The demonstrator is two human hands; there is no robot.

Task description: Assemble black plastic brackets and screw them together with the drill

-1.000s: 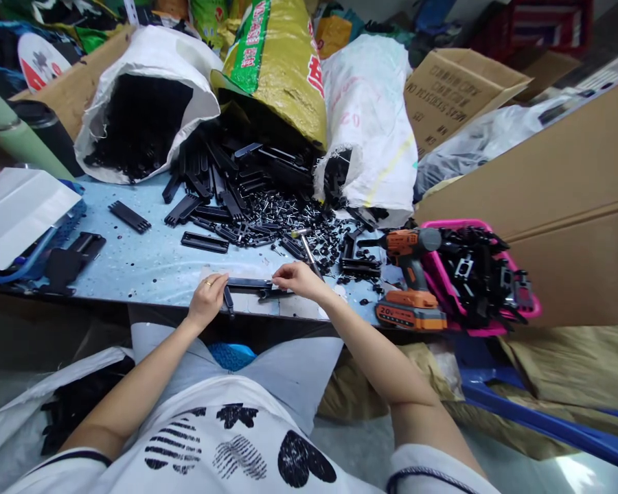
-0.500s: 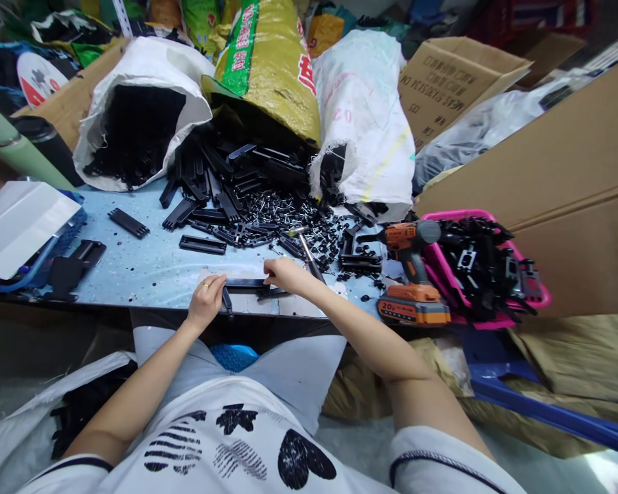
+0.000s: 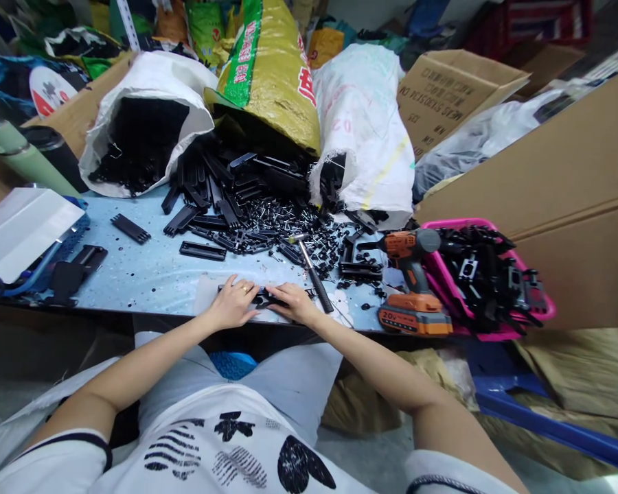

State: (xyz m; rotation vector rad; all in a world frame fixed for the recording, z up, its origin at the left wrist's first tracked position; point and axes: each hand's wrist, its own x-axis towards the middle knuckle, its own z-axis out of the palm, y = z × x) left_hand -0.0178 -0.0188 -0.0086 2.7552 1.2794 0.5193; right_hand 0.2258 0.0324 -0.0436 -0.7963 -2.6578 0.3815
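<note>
My left hand (image 3: pixel 234 302) and my right hand (image 3: pixel 294 302) rest close together at the front edge of the light blue table (image 3: pixel 149 264). Both lie with fingers pressed down on a long black plastic part (image 3: pixel 264 297) that shows between them. A ring sits on a left finger. A hammer-like tool (image 3: pixel 313 269) with a black handle lies just right of my right hand. Behind it spreads a heap of black plastic strips and small pieces (image 3: pixel 257 206).
An orange cordless drill (image 3: pixel 412 285) stands at the table's right end beside a pink basket (image 3: pixel 494 274) full of black parts. White and yellow sacks (image 3: pixel 268 75) lie open at the back. A white box (image 3: pixel 23 230) and green flask (image 3: pixel 15 154) sit left. Cardboard (image 3: pixel 561 178) stands right.
My hands have come together over the middle of the black part; before, they held its two ends, further apart. The view has shifted slightly.
</note>
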